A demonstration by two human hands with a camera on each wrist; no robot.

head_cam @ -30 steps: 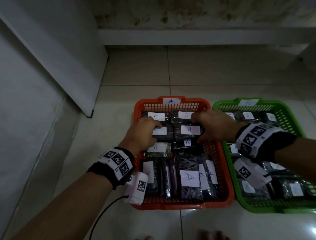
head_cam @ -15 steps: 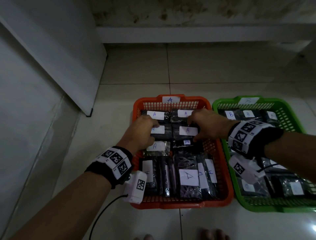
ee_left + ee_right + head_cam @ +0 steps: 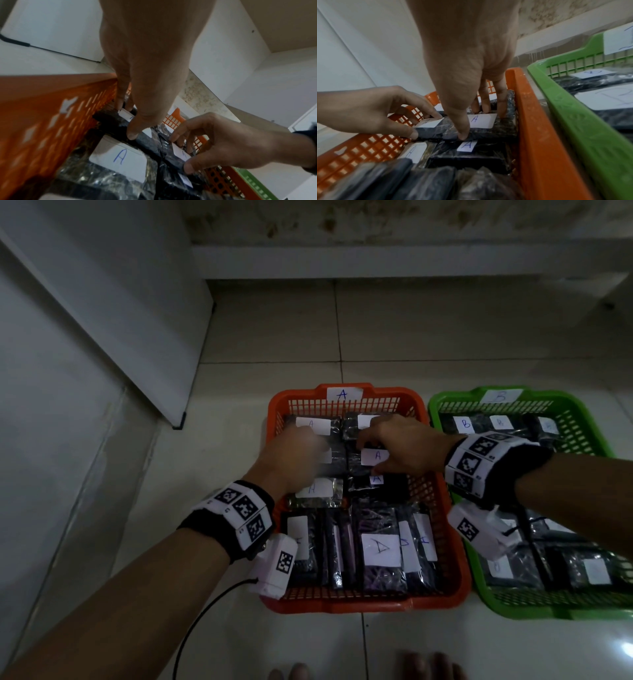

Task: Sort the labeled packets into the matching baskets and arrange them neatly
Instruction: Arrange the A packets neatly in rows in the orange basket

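Both hands work inside the orange basket [image 3: 455, 542], which sits on the tiled floor [image 3: 274, 337] and carries a white tag marked A on its far rim. The left hand [image 3: 291, 460] (blurred in the head view) reaches into the far-left part of the basket; in the left wrist view its thumb and fingers are curled round a dark packet [image 3: 109, 119] in the middle of the left column, thumb on the near edge and fingertips on the far edge beside the orange wall. The right hand [image 3: 400, 446] grips the neighbouring packet [image 3: 370, 460] in the right column, its label reading A: the thumb presses the near edge and the fingers curl over the far edge, close to the basket's right wall. The 2 held packets lie side by side, touching.

Just nearer than them lie 2 more A packets, a shiny one [image 3: 317, 493] on the left and a dark one [image 3: 376, 484] on the right. The near half of the basket holds a row of dark packets standing on edge [image 3: 376, 549], labels turned sideways.

The green basket [image 3: 582, 412] stands just right of the orange one, tagged B, with B-labelled packets [image 3: 466, 424] lying flat inside. Each wrist wears a black band with square printed markers [image 3: 239, 508].
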